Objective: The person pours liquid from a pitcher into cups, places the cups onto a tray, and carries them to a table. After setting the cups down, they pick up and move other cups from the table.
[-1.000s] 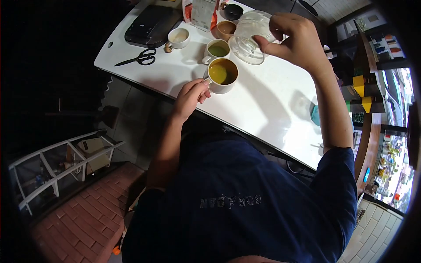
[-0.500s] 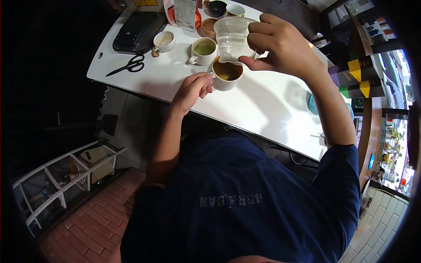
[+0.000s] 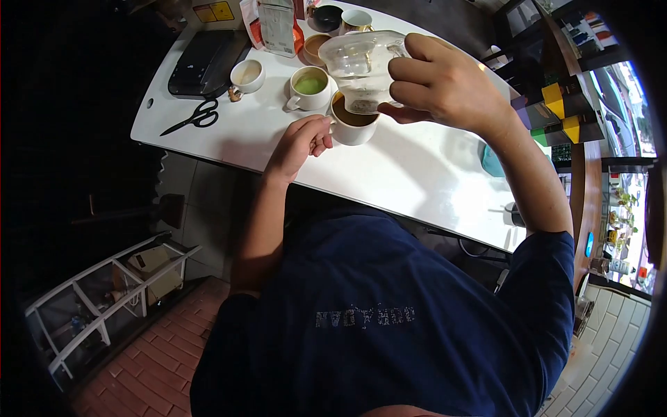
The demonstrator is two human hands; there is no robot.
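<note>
My right hand [image 3: 445, 87] is closed on a clear pitcher [image 3: 361, 66], its fingers at the pitcher's right side. The pitcher hangs tilted over a white mug [image 3: 354, 133], hiding part of the mug's opening. A little cloudy residue shows in its lower end. Dark brownish liquid is visible inside the mug. My left hand [image 3: 303, 144] is curled at the mug's handle, thumb and fingers pinching it. Just behind stands a second white mug [image 3: 309, 103] with green liquid in it. Whether any liquid is flowing from the pitcher cannot be made out.
Black scissors [image 3: 194, 118] lie on the white table [image 3: 243, 142] at left, near a black flat device [image 3: 206, 62]. A white cup [image 3: 248, 75], a brown bowl [image 3: 315, 52], a black bowl [image 3: 326, 19] and a pouch [image 3: 278, 31] stand further back. A teal item [image 3: 492, 161] sits at right.
My right hand and the pitcher have dropped slightly, and the pitcher's angle has shifted a little. The whole table view has slid slightly left. My left hand stays at the mug's handle.
</note>
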